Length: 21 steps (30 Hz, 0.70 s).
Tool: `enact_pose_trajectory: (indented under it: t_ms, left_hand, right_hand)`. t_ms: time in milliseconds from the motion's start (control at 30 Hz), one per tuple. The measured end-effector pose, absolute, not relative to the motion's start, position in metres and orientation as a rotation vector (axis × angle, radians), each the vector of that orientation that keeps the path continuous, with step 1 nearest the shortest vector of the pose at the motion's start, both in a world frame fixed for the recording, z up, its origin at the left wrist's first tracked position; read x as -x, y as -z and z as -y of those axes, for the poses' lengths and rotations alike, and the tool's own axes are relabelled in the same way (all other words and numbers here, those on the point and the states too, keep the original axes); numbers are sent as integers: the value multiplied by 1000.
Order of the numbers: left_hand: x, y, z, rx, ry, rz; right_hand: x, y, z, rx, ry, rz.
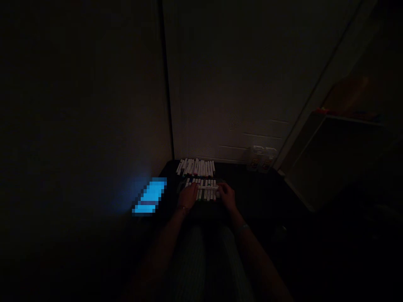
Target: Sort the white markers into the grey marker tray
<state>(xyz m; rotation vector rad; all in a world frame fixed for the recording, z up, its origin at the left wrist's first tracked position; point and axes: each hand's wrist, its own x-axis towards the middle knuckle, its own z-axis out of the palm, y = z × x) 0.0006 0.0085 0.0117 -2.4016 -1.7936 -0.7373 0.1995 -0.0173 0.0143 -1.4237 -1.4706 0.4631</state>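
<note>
The scene is very dark. My left hand (pixel 189 195) rests on the left end of a near row of white markers (pixel 206 188) lying side by side on a dark floor. My right hand (pixel 227 196) sits at the right end of the same row, and one marker (pixel 208 188) lies crosswise between the two hands. A second row of white markers (pixel 197 167) lies farther back, near the wall. The fingers of both hands curl over the markers, but the dim light hides whether they grip anything.
A glowing blue screen (pixel 150 196) lies on the floor left of my left hand. A pale door or wall panel (pixel 226 105) stands behind the markers. Two small clear containers (pixel 261 159) sit at its base. A dark cabinet (pixel 333 155) stands to the right.
</note>
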Motion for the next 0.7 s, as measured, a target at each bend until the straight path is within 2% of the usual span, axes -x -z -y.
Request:
enact_pose_trajectory:
  t_ms: [700]
  left_hand:
    - [-2,-17,-6,2427,769,1787]
  right_hand:
    - [-200,-21,22,1422,-433,1503]
